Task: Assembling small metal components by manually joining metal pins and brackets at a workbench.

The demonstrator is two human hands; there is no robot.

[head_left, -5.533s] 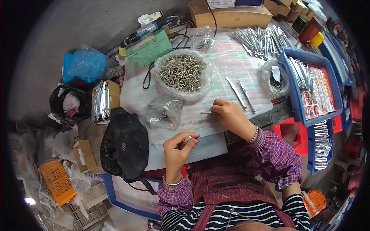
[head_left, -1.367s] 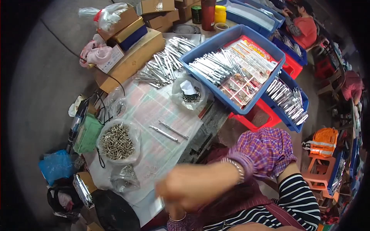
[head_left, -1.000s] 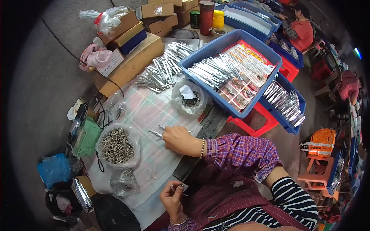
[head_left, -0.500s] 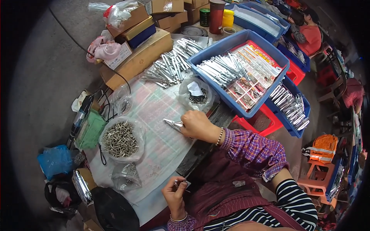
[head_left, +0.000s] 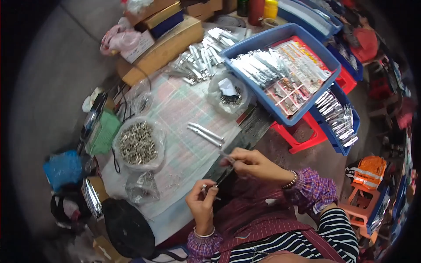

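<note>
**Inspector A:** Starting nearest the body: the left hand (head_left: 202, 206) is closed in a pinch on a small metal screw (head_left: 204, 188), held just above the table's near edge. The right hand (head_left: 254, 164) is closed round one end of a slim clear packet (head_left: 226, 168), which slants down toward the left hand. The two hands sit close together, not touching.

**Inspector B:** Handling of the piece?

**Inspector A:** By my judgement the screw is light, hard and smooth, easily dropped; a fingertip pinch near its head suits it. The packet looks thin and limp, so it is best held near its mouth. Whether anything is already inside, I cannot tell.

**Inspector B:** Further out?

**Inspector A:** On the checked table cover (head_left: 184, 109), left of the hands, a small clear bag (head_left: 141, 187) lies beside a larger open bag of screws (head_left: 137, 142). Two filled packets (head_left: 205, 133) lie side by side at the middle. Beyond them stands another bag with dark parts (head_left: 228, 92), then a loose heap of finished packets (head_left: 199, 57). To the right, a blue tray (head_left: 322, 55) holds more packets and printed cards. Cardboard boxes (head_left: 162, 46) line the far edge.
</note>
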